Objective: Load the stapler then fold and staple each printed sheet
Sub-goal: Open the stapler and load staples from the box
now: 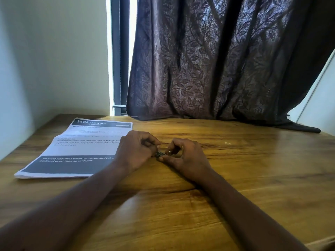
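My left hand (136, 151) and my right hand (184, 158) meet over the middle of the wooden table (253, 178). Between their fingertips sits a small dark metallic object (159, 154), mostly hidden by the fingers; it may be the stapler or a strip of staples, I cannot tell which. Both hands pinch it, fingers curled. A stack of printed sheets (79, 149) lies flat on the table to the left, its right edge under my left hand. The top sheet carries the number 3108 and dark bands.
A dark patterned curtain (217, 66) hangs behind the table and its hem rests on the far edge. A pale wall (54, 60) stands at the left with a bright window gap (119, 57) beside it. A small shiny speck (227, 143) lies on the table right of my hands.
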A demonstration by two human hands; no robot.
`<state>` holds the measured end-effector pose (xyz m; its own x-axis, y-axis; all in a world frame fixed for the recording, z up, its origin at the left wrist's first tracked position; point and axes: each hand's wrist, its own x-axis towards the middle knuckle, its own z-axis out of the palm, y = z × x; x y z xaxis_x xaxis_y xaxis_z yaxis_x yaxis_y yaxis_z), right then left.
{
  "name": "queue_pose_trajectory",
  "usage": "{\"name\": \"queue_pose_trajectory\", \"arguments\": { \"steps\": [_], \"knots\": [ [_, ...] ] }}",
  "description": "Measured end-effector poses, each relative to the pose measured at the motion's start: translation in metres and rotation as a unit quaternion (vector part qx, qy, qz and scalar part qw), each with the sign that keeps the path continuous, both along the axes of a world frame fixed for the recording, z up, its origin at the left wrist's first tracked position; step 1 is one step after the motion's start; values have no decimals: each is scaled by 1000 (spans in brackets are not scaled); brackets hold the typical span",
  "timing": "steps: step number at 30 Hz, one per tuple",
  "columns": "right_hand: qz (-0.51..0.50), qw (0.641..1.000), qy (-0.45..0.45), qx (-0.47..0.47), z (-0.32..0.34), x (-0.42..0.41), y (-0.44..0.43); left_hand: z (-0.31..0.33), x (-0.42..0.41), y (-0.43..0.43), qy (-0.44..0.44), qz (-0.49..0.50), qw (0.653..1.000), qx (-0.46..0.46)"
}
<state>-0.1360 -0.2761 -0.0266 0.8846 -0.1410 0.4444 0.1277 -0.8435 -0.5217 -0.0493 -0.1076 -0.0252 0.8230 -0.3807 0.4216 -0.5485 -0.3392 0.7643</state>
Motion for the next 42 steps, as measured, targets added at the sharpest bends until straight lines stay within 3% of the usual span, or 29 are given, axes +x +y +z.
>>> {"name": "queue_pose_trajectory", "arguments": {
  "steps": [11, 22, 34, 42],
  "knots": [
    [-7, 1000, -2, 8, 1, -2, 3, 0, 3, 2, 8, 2, 1000, 10],
    [-36, 994, -9, -102, 3, -4, 12, 6, 7, 6, 60, -39, 997, 3],
    [-39, 994, -1, -98, 3, -6, 14, 1, 7, 5, 75, -29, 996, -36],
    [-35, 995, -10, -89, 3, -5, 14, 0, 5, 3, 24, -13, 1000, 4]
  ]
}}
